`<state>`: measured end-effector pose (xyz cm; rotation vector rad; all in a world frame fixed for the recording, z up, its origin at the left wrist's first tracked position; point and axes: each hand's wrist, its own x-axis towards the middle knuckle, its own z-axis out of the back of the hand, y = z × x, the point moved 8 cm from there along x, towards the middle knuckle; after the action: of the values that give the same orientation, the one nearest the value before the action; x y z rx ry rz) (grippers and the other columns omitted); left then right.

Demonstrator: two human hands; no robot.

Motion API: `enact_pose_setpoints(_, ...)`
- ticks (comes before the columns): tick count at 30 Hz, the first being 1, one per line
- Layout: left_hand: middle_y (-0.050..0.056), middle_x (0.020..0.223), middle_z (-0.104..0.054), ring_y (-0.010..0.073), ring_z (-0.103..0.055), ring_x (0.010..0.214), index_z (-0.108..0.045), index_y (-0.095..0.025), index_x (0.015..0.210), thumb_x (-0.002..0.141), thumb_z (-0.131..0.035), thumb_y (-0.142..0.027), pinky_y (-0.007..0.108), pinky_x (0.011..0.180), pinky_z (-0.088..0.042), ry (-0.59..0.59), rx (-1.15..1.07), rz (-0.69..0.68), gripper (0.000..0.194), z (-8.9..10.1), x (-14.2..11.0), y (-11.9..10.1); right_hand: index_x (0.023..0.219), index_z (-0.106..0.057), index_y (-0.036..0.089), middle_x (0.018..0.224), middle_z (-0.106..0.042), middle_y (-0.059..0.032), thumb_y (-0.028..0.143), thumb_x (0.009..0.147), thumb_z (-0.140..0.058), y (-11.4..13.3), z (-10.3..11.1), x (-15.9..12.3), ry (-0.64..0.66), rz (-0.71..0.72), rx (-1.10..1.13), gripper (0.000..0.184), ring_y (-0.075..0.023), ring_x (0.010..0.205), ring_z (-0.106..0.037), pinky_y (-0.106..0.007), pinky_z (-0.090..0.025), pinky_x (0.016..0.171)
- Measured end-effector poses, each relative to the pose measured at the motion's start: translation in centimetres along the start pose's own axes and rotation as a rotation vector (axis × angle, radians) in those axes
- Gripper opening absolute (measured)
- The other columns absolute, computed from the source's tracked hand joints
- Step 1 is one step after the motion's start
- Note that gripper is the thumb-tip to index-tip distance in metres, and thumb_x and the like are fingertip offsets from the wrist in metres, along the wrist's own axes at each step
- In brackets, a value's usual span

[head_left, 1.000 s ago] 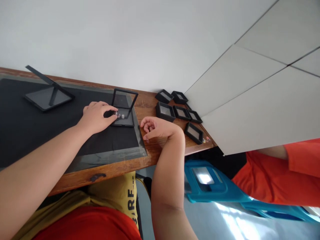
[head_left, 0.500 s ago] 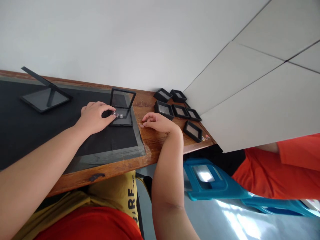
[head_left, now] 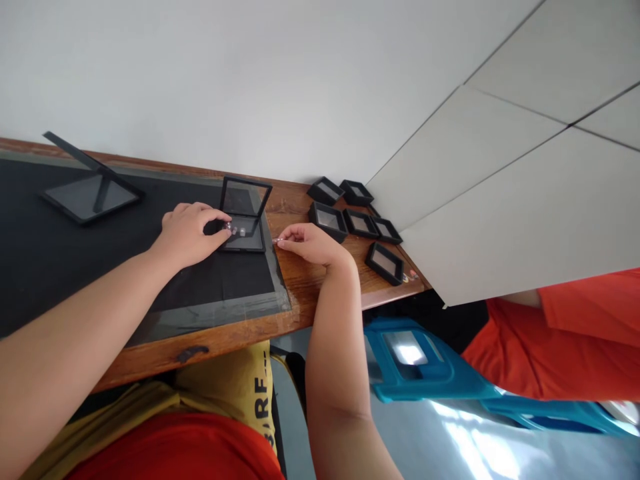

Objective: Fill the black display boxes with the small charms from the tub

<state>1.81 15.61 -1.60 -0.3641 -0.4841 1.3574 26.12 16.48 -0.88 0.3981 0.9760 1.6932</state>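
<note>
Fine handling seems in hand: centre-left, the left hand (head_left: pixel 189 235) is at clear pieces (head_left: pixel 243 232) in an open black case (head_left: pixel 247 250), grip unclear; mid-frame, the right hand (head_left: pixel 311 245) pinches a shiny piece (head_left: pixel 276 240). The next move calls for light precision.

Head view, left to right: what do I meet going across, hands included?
Open black case → left hand → second open black case with small clear pieces in it → right hand → frontmost black box → another person's orange sleeve.
</note>
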Motion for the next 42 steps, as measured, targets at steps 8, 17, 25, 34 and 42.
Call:
enact_pose_setpoints(8,0.009,0.142,-0.071,0.0443,-0.055,0.139,-0.08,-0.033,0.124,0.094,-0.057,-0.053,0.063,0.113,-0.046,-0.016,0.006,-0.006,0.043,0.1,-0.1,-0.1,0.09,-0.062,0.02,0.076,-0.056,0.003,0.038,0.097,-0.061,2.9,-2.2,1.6,-0.053,0.234,0.031,0.02,-0.0131,0.072,-0.05,-0.028,-0.039,0.07)
enact_pose_setpoints(17,0.009,0.142,-0.07,0.0424,-0.055,0.138,-0.079,-0.033,0.125,0.095,-0.055,-0.051,0.06,0.112,-0.047,-0.025,0.026,-0.011,0.043,0.0,-0.2,-0.3,0.089,-0.067,0.019,0.082,-0.065,0.0007,0.034,0.098,-0.059,3.5,-3.2,2.5,-0.126,0.168,-0.244,0.019,-0.0152,0.079,-0.057,-0.027,-0.038,0.072)
enact_pose_setpoints(25,0.01,0.144,-0.069,0.0422,-0.054,0.14,-0.078,-0.032,0.128,0.097,-0.054,-0.049,0.059,0.112,-0.046,-0.01,0.041,-0.001,0.043,0.0,-0.3,-0.6,0.091,-0.07,0.018,0.073,-0.06,0.0025,0.036,0.099,-0.06,4.2,-3.4,2.6,-0.18,0.128,-0.318,0.021,-0.0133,0.069,-0.051,-0.028,-0.031,0.065)
enact_pose_setpoints(34,0.009,0.145,-0.069,0.0413,-0.053,0.14,-0.078,-0.032,0.128,0.097,-0.055,-0.049,0.058,0.112,-0.046,-0.017,0.038,-0.002,0.042,-0.1,-0.3,-0.5,0.098,-0.069,0.019,0.071,-0.058,0.0032,0.034,0.101,-0.06,4.3,-3.4,2.4,-0.202,0.102,-0.338,0.018,-0.0143,0.068,-0.051,-0.028,-0.032,0.065)
enact_pose_setpoints(42,0.01,0.151,-0.066,0.0417,-0.051,0.144,-0.071,-0.029,0.139,0.097,-0.053,-0.049,0.057,0.114,-0.045,0.002,0.053,0.03,0.05,-0.1,-0.2,-0.3,0.101,-0.066,0.021,0.069,-0.056,0.0045,0.032,0.1,-0.061,4.6,-3.5,2.0,-0.212,0.091,-0.35,0.012,-0.0153,0.068,-0.052,-0.029,-0.032,0.065)
